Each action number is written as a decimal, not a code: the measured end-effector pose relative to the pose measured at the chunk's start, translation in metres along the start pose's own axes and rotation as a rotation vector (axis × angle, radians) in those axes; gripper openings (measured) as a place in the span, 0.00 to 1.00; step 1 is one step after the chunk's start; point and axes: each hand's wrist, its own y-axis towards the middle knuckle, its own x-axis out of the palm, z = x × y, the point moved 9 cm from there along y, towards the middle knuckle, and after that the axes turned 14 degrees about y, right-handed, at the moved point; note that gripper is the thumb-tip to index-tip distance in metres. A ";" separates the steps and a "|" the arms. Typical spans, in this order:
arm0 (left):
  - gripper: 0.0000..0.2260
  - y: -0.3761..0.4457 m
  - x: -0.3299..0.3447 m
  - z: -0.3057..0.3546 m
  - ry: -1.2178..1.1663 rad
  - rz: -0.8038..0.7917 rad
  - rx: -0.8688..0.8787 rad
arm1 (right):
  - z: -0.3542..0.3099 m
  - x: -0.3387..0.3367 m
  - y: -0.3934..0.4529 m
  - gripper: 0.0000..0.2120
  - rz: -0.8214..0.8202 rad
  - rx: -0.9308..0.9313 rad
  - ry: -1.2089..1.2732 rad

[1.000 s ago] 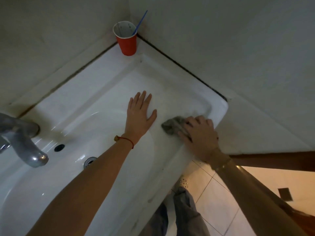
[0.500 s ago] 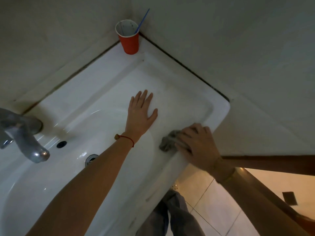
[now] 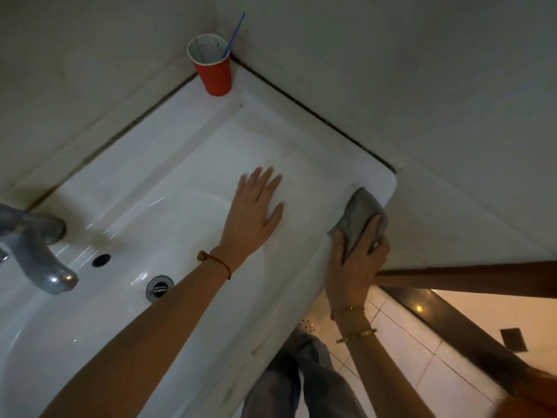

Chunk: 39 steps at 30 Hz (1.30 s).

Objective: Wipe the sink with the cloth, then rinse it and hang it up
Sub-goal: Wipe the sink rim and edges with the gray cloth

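Note:
A white ceramic sink [image 3: 168,182] fills the left and middle of the view. My left hand [image 3: 254,212] lies flat with fingers spread on the sink's right shelf, beside the bowl. My right hand [image 3: 357,260] grips a grey cloth [image 3: 357,215] and holds it against the sink's front right corner edge. The thumb lies over the cloth; the fingers wrap round the rim's outer side. The cloth's upper end sticks out above the hand.
A red cup [image 3: 214,66] with a blue toothbrush [image 3: 234,34] stands in the far corner. A metal tap [image 3: 39,254] juts in at the left, above the drain [image 3: 159,287] and overflow hole [image 3: 101,260]. Walls close in behind and right; tiled floor [image 3: 401,354] below.
My right hand has slid the cloth rightwards along the front rim to the sink's corner and turned to wrap round the edge. My left hand stays flat in the same place.

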 end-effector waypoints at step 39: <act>0.24 -0.008 0.027 0.024 -0.013 -0.069 0.016 | 0.013 0.018 -0.009 0.42 -0.072 0.124 0.161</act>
